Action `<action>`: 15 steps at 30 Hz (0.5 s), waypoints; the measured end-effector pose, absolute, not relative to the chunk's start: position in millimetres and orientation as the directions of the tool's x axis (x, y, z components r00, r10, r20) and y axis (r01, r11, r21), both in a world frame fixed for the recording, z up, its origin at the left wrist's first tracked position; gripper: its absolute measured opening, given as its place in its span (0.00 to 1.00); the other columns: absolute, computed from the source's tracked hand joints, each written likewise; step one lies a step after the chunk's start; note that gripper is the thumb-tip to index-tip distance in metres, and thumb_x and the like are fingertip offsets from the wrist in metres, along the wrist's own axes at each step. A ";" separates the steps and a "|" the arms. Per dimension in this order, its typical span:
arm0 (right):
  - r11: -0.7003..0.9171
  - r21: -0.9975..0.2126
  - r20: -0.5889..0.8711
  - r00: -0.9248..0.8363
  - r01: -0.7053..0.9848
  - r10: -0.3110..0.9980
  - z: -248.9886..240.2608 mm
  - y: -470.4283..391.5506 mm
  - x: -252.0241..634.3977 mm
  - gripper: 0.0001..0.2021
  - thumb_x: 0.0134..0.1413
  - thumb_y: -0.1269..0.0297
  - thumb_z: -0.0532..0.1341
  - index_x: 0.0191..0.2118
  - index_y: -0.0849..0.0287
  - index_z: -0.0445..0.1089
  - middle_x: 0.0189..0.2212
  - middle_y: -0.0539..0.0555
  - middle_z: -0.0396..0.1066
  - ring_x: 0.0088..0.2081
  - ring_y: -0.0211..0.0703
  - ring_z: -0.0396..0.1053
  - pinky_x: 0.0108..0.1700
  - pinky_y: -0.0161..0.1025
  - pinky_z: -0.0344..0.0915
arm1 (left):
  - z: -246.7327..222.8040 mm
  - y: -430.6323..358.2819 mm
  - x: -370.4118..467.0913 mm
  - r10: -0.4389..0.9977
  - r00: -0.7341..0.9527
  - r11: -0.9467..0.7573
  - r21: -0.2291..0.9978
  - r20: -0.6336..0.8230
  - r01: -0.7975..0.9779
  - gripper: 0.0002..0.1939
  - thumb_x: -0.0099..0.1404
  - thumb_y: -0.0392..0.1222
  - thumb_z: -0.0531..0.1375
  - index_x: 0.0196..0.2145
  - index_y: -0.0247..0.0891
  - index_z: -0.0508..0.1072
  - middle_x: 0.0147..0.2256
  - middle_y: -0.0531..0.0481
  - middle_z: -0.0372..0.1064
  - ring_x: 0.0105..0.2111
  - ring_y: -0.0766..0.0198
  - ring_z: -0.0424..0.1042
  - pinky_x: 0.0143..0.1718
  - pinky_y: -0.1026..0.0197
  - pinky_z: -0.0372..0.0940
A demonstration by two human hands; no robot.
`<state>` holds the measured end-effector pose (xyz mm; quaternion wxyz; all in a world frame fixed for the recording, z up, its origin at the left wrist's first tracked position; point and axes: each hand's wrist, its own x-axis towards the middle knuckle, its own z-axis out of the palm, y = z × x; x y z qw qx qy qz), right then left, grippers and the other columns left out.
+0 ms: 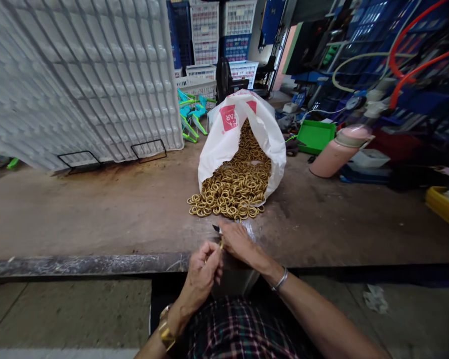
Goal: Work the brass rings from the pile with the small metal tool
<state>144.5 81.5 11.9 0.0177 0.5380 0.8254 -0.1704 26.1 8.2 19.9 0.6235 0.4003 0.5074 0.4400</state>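
A white plastic bag (224, 142) lies on its side, mouth toward me, with many gold-coloured rings (234, 187) spilling onto the table. Just in front of the pile, near the table edge, my two hands meet. My left hand (204, 264) is closed, its thumb and forefinger pinching a single gold-coloured ring (221, 244). My right hand (237, 240) is closed beside that ring, above the tabletop. A small dark pointed piece (216, 228) sticks out past its fingers; the rest is covered by the hand, so its kind cannot be made out.
Tall stacked white ribbed trays (108, 75) stand on the left of the wooden table (97, 219), by black wire stands (149, 149). Teal and green plastic pieces (194, 112) lie behind the bag. A pink bottle (335, 152), green tray (316, 137) and yellow tray (445, 205) are rightward.
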 end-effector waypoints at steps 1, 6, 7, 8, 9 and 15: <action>0.355 -0.256 -0.203 -0.409 0.899 0.890 12.5 85.6 143.4 0.14 0.49 0.73 0.50 0.43 0.63 0.63 0.32 0.59 0.71 0.35 0.45 0.69 0.33 0.35 0.55 | 21.2 6.3 25.9 0.950 0.124 0.306 0.933 -0.287 -0.191 0.14 0.58 0.51 0.56 0.26 0.36 0.62 0.19 0.57 0.58 0.17 0.74 0.58 0.16 0.70 0.56; 0.406 -0.238 -0.001 -0.418 0.882 0.908 20.3 107.7 123.6 0.14 0.50 0.74 0.49 0.43 0.59 0.62 0.40 0.57 0.68 0.38 0.43 0.67 0.37 0.35 0.58 | 11.2 6.8 15.5 0.914 0.117 0.384 0.736 -0.388 -0.558 0.13 0.58 0.49 0.57 0.27 0.37 0.61 0.21 0.57 0.59 0.17 0.74 0.58 0.15 0.71 0.52; 0.431 -0.223 0.036 -0.434 0.875 0.900 22.7 113.3 117.1 0.14 0.51 0.74 0.48 0.44 0.58 0.62 0.41 0.57 0.67 0.38 0.42 0.68 0.37 0.35 0.59 | 8.2 7.4 12.3 0.905 0.114 0.391 0.700 -0.409 -0.598 0.13 0.58 0.49 0.58 0.27 0.37 0.61 0.21 0.56 0.60 0.18 0.74 0.59 0.15 0.71 0.52; 0.454 -0.204 0.061 -0.451 0.867 0.890 25.1 119.3 110.0 0.14 0.52 0.73 0.48 0.45 0.57 0.61 0.42 0.57 0.66 0.37 0.42 0.68 0.37 0.36 0.60 | 5.8 7.9 9.3 0.899 0.111 0.395 0.676 -0.423 -0.622 0.13 0.57 0.48 0.58 0.27 0.36 0.61 0.22 0.55 0.62 0.18 0.73 0.59 0.15 0.71 0.52; 0.476 -0.183 0.076 -0.470 0.860 0.879 27.4 125.7 102.7 0.15 0.53 0.73 0.47 0.46 0.56 0.60 0.43 0.57 0.65 0.36 0.42 0.68 0.36 0.36 0.61 | 4.0 8.0 6.6 0.896 0.106 0.395 0.664 -0.432 -0.635 0.13 0.57 0.48 0.59 0.27 0.36 0.61 0.24 0.54 0.63 0.19 0.73 0.60 0.15 0.71 0.52; 0.537 -0.052 0.012 -0.537 0.842 0.843 29.2 156.7 68.7 0.15 0.54 0.72 0.49 0.48 0.59 0.60 0.44 0.61 0.64 0.38 0.44 0.69 0.34 0.37 0.64 | 3.8 7.7 -0.2 0.898 0.090 0.378 0.651 -0.431 -0.658 0.12 0.55 0.46 0.60 0.27 0.36 0.63 0.25 0.52 0.66 0.19 0.72 0.61 0.15 0.70 0.52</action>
